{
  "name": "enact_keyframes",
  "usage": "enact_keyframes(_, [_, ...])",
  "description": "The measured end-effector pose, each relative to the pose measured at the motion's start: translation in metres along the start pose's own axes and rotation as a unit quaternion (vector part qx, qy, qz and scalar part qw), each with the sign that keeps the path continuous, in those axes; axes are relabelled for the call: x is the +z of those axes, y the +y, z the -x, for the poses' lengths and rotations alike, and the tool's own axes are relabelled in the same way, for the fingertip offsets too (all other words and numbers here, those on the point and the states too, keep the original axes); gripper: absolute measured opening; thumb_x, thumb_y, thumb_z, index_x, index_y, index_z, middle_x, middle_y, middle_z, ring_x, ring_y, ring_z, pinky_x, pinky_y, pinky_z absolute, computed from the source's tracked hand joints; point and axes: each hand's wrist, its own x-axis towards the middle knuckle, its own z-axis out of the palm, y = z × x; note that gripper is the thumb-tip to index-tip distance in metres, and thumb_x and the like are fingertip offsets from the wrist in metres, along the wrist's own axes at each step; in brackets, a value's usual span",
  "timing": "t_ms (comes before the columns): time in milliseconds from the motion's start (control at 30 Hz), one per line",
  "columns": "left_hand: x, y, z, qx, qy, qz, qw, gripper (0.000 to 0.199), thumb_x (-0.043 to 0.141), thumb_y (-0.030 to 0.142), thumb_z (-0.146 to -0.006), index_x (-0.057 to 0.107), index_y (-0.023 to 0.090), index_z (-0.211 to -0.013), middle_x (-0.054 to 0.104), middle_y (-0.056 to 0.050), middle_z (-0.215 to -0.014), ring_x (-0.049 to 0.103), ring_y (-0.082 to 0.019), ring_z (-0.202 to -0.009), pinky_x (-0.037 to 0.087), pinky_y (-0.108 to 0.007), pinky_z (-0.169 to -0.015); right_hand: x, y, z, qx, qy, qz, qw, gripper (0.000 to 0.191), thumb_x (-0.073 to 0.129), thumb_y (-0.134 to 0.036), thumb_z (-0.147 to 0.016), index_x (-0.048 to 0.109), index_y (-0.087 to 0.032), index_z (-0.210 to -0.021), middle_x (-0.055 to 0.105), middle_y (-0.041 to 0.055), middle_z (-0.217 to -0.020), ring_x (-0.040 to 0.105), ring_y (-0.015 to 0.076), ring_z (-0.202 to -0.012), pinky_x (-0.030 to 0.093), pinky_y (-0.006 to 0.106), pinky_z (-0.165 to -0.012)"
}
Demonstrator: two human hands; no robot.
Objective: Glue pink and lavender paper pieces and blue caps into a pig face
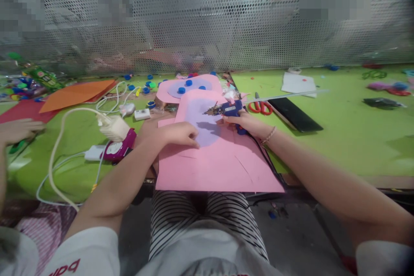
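Observation:
My right hand (pixel 250 123) is closed around the handle of a blue hot glue gun (pixel 231 108). Its nozzle points left over a lilac paper oval (pixel 202 116), and a long clear glue stick (pixel 284 95) juts out of its back. My left hand (pixel 183 133) rests at the oval's lower left with its fingers curled; whatever may be in them is hidden. Beneath both hands lie pink paper sheets (pixel 213 172), the oval on top. Behind, a rounded pink piece (pixel 163 90) carries a second lilac oval (pixel 173 88) with blue bottle caps (pixel 189 83) on it.
Red-handled scissors (pixel 265 108) and a black phone (pixel 294 114) lie right of the glue gun. To the left are a purple power strip (pixel 119 148) with plugs and cables, orange paper (pixel 77 95) and another person's hand (pixel 21 130). A perforated metal panel (pixel 194 21) stands behind the table.

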Motion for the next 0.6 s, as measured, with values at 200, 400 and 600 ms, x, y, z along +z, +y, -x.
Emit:
enact_keyframes(200, [-0.001,-0.004,-0.002,0.003,-0.005,0.012,1.000,0.035,0.057,0.045,-0.071,0.040,0.017,-0.059,0.038,0.004,-0.058,0.034,-0.009,-0.053,0.022,-0.023,-0.051,0.003,-0.007,0.003,0.011,0.016,0.021,1.000,0.011,0.069,-0.022,-0.071,0.060,-0.016,-0.073,0.070,0.0085,-0.086,0.061,0.0126,-0.065,0.046,0.023,-0.050])
enact_keyframes(400, [-0.001,-0.011,-0.004,0.032,-0.042,0.047,0.997,0.027,0.053,0.041,-0.075,0.044,0.018,-0.064,0.039,0.005,-0.060,0.036,-0.009,-0.055,0.025,-0.023,-0.053,0.002,-0.008,0.005,-0.010,0.015,0.064,0.998,0.012,0.071,-0.026,-0.069,0.062,-0.018,-0.071,0.068,0.0055,-0.071,0.059,0.0143,-0.062,0.046,0.025,-0.051])
enact_keyframes(600, [0.000,-0.009,-0.004,0.019,-0.016,0.023,0.999,0.022,0.049,0.036,-0.077,0.045,0.018,-0.065,0.043,0.004,-0.058,0.038,-0.010,-0.054,0.026,-0.023,-0.052,-0.001,-0.006,0.003,-0.017,-0.002,0.070,0.997,0.018,0.071,-0.033,-0.068,0.063,-0.018,-0.074,0.069,0.0078,-0.080,0.056,0.0140,-0.060,0.045,0.026,-0.050])
